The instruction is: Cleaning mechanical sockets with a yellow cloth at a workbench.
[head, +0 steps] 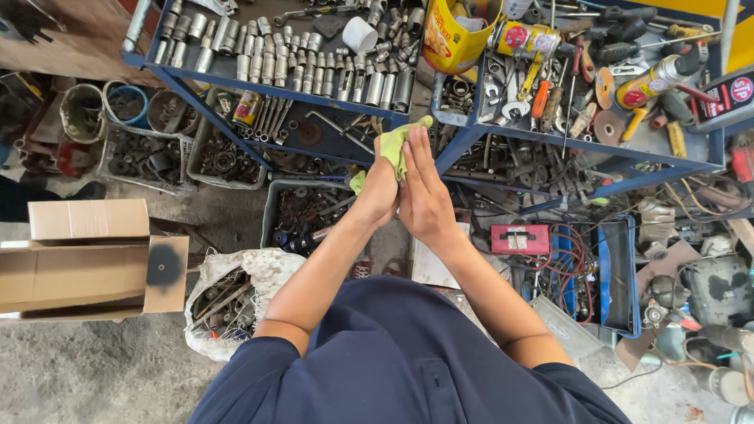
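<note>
Green cloth (395, 148) pressed between left hand (377, 192) and right hand (424, 196), fingers together, clamped on it. Long axis roughly 1-to-7 o'clock, top end poking toward 1 o'clock. Blue socket tray (259, 78) at 11 o'clock.

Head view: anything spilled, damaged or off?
Nothing spilled. Both hands press a green cloth between them. Oddities: the cardboard box carries a round black smudge, and the white sack of metal parts looks torn open.
</note>
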